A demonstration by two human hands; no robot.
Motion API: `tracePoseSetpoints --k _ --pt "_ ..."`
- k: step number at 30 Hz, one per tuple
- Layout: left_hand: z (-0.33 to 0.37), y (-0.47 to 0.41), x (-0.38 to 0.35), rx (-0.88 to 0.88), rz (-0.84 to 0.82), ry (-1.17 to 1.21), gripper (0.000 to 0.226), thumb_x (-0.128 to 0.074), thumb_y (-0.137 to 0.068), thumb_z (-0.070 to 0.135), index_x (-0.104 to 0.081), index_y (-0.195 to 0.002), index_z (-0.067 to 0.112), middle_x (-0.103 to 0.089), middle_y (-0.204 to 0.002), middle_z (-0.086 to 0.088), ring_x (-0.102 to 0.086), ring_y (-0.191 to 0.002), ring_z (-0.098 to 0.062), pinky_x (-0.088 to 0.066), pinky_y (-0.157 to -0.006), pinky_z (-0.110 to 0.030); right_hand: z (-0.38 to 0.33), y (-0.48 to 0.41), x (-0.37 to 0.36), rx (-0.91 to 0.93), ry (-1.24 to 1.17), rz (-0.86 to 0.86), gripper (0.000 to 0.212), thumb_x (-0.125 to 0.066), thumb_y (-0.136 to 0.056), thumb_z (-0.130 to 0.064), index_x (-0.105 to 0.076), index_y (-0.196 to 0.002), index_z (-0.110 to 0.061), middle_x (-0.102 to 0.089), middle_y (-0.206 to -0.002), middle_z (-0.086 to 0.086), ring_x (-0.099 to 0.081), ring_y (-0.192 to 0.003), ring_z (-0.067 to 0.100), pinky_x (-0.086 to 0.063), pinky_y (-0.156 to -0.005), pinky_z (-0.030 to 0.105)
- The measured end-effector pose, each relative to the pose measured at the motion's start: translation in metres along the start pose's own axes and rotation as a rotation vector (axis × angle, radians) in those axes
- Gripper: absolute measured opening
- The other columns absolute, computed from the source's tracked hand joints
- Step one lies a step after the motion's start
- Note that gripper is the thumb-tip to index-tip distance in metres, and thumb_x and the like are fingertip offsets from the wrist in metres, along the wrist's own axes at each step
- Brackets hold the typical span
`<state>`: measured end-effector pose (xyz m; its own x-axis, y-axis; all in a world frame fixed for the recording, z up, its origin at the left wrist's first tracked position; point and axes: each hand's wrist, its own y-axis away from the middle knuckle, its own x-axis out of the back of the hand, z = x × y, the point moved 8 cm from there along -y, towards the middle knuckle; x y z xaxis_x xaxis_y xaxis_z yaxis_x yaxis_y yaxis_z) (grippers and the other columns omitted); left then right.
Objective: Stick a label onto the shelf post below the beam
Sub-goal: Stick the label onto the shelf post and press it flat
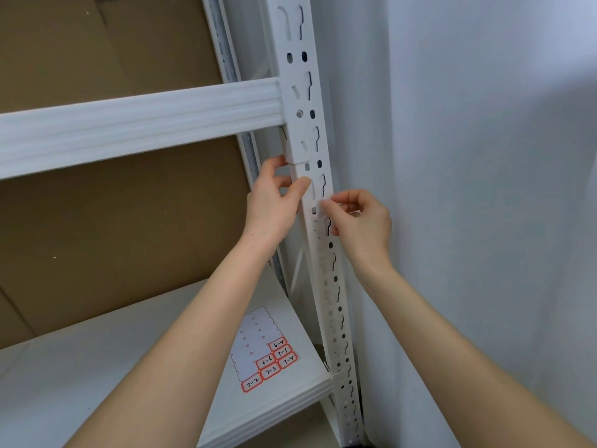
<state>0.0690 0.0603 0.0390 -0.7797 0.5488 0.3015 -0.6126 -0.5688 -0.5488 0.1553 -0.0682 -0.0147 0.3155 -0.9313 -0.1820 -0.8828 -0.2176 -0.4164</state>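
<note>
The label itself cannot be made out: where it would be, the white perforated steel shelf post [318, 195] is covered by both hands, and no red border or writing shows there. The post is a long narrow upright with paired rows of keyhole slots and oval holes, its long axis running from top to bottom of the view and leaning slightly to the right toward the bottom. The white ribbed horizontal beam [139, 124] meets the post from the left, and its end bracket hooks over the post face.

Just below that bracket, the left hand [274, 205] wraps the post's left edge, thumb pressed flat on the front face. The right hand [358, 221] is at the post's right edge, thumb and forefinger pinched narrowly together against the metal; whether the label lies under them cannot be told.

On the white lower shelf board [113, 367] lies a white backing sheet of red-bordered handwritten labels [265, 354], mostly peeled, with six left at its near end. Brown cardboard [113, 227] fills the back of the bay. A pale grey wall [484, 189] stands close to the post's right side, leaving narrow room there, and the bay to the left is open.
</note>
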Motion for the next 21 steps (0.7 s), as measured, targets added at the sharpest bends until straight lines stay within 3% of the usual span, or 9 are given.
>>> tracePoseSetpoints --k 3,6,12,17,21 --pt "0.001 0.0 0.001 0.0 -0.002 -0.006 0.054 -0.06 -0.081 0.037 -0.041 -0.131 0.028 -0.068 -0.108 0.001 -0.065 -0.101 -0.018 -0.053 -0.089 -0.048 0.014 -0.005 -0.006 -0.147 -0.049 -0.02 0.023 -0.076 -0.076 -0.031 -0.057 -0.08 -0.019 -0.06 -0.076 -0.002 -0.052 -0.063 0.011 -0.042 -0.058 0.025" --pt "0.0 -0.001 0.0 -0.004 -0.003 -0.003 0.054 -0.06 -0.083 0.035 -0.04 -0.133 0.026 -0.068 -0.11 0.0 -0.065 -0.102 -0.019 -0.053 -0.09 -0.048 0.025 -0.008 -0.012 -0.261 -0.089 -0.129 0.025 -0.073 -0.08 -0.034 -0.054 -0.078 -0.019 -0.06 -0.08 0.001 -0.044 -0.053 0.009 -0.034 -0.049 0.022" --pt "-0.001 0.0 0.0 -0.003 0.006 -0.013 0.05 -0.061 -0.086 0.031 -0.041 -0.132 0.026 -0.068 -0.108 0.001 -0.065 -0.103 -0.018 -0.052 -0.091 -0.048 0.029 -0.009 -0.014 -0.3 -0.074 -0.293 0.02 -0.071 -0.084 -0.021 -0.052 -0.085 -0.018 -0.054 -0.076 0.0 -0.045 -0.04 0.001 -0.041 -0.048 0.024" --pt "0.001 0.001 0.0 0.006 0.002 -0.018 0.052 -0.061 -0.083 0.035 -0.042 -0.13 0.026 -0.068 -0.107 0.001 -0.066 -0.101 -0.018 -0.053 -0.089 -0.049 0.032 -0.006 -0.013 -0.347 -0.036 -0.422 0.022 -0.069 -0.084 -0.008 -0.05 -0.089 -0.016 -0.054 -0.074 0.002 -0.05 -0.041 0.004 -0.049 -0.055 0.025" --pt "0.002 0.002 -0.001 0.015 -0.007 -0.005 0.05 -0.061 -0.085 0.033 -0.042 -0.131 0.027 -0.068 -0.11 -0.001 -0.065 -0.101 -0.019 -0.054 -0.087 -0.048 0.033 0.001 0.0 -0.306 -0.14 -0.301 0.01 -0.065 -0.087 -0.005 -0.058 -0.086 -0.011 -0.053 -0.063 0.0 -0.048 -0.047 0.007 -0.053 -0.056 0.022"
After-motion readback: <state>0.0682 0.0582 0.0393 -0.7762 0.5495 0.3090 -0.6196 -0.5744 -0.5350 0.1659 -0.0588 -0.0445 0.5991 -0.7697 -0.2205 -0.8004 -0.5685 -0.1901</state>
